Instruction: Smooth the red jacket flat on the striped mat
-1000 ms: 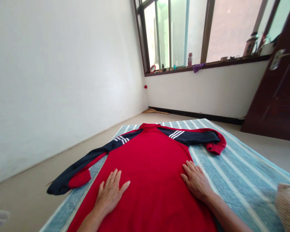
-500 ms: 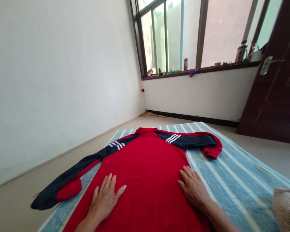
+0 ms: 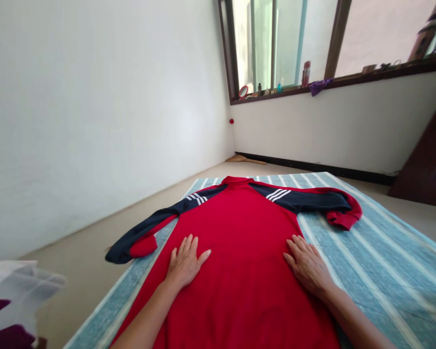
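Note:
A red jacket (image 3: 240, 232) with navy sleeves and white shoulder stripes lies spread out, its collar at the far end. My left hand (image 3: 185, 261) rests flat on the left part of its body, fingers stretched and thumb out. On the right edge of the body lies my right hand (image 3: 307, 264), also flat with fingers extended. The left sleeve (image 3: 145, 235) reaches past the edge of the striped cloth, its red cuff folded back. The right sleeve (image 3: 316, 201) bends round at its red cuff. The jacket's lower end runs out of view.
Under the jacket is a blue cloth with white stripes (image 3: 378, 252). A white and purple item (image 3: 14, 300) stands at the lower left. A windowsill (image 3: 356, 80) at the back holds a flask (image 3: 305, 73) and a purple cloth (image 3: 319, 86). A broom (image 3: 245, 159) lies in the corner.
The view has turned left and slightly down, bringing the white and purple item into sight. Both hands remain flat on the jacket, which looks much the same.

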`<state>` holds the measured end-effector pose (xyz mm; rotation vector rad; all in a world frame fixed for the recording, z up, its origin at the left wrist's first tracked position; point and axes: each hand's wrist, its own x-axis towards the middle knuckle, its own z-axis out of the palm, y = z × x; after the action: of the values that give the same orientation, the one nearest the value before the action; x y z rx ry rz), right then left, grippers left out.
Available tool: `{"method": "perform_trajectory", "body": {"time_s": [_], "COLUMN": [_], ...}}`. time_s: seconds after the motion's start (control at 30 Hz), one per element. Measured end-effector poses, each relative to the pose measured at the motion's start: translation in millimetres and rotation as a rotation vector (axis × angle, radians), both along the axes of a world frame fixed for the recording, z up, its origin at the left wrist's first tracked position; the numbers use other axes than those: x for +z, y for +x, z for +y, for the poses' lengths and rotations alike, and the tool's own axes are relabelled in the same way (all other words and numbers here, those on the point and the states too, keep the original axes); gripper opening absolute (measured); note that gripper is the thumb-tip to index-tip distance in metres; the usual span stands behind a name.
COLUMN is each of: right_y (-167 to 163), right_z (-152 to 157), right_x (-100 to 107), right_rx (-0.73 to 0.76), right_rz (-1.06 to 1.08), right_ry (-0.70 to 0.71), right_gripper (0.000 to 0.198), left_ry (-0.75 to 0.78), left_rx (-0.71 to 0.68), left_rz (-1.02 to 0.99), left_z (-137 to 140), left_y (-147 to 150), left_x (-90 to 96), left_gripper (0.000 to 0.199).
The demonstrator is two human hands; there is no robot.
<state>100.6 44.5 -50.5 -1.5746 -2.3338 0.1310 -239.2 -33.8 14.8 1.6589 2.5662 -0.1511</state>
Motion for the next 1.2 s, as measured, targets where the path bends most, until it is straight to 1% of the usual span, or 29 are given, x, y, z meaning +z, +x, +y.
{"method": "perform_trajectory", "body": {"time_s": [0.1, 0.37, 0.57, 0.7, 0.8, 0.9, 1.07, 1.2], "right_y": [0.8, 1.8, 3.5, 3.1, 3.3, 3.7, 2.7, 1.7], "right_z": [0.3, 1.9, 1.3, 0.8, 0.8, 0.4, -0.3, 0.1], "right_x": [-4.8, -8.4, -6.9, -4.6, -3.4, -1.8, 1.7, 4.1], "right_rx": [-0.007, -0.016, 0.0, -0.002, -0.001, 0.0, 0.004, -0.001], "right_rz": [-0.015, -0.06, -0.046, -0.033, -0.033, -0.026, 0.001, 0.003], "right_ry": [0.019, 0.026, 0.023, 0.036, 0.032, 0.02, 0.0, -0.006], "right_gripper": [0.045, 0.046, 0.045, 0.045, 0.045, 0.046, 0.046, 0.045], "left_ry": [0.003, 0.012, -0.029, -0.013, 0.023, 0.003, -0.033, -0.023], "left_rx": [-0.002, -0.016, -0.002, 0.006, -0.062, -0.11, -0.098, -0.086], "left_rz": [-0.006, 0.003, -0.038, -0.015, 0.002, -0.012, -0.032, -0.001], "left_z": [-1.4, -1.8, 0.2, 8.9, 19.4, 27.9, 31.5, 34.8], "left_y": [-0.5, -1.2, -2.1, 4.6, 15.2, 22.8, 20.9, 25.2], "left_x": [-1.8, -5.3, -1.0, 6.1, 8.1, 4.3, -3.6, 1.8], "left_gripper": [0.078, 0.079, 0.081, 0.081, 0.079, 0.08, 0.083, 0.081]}}
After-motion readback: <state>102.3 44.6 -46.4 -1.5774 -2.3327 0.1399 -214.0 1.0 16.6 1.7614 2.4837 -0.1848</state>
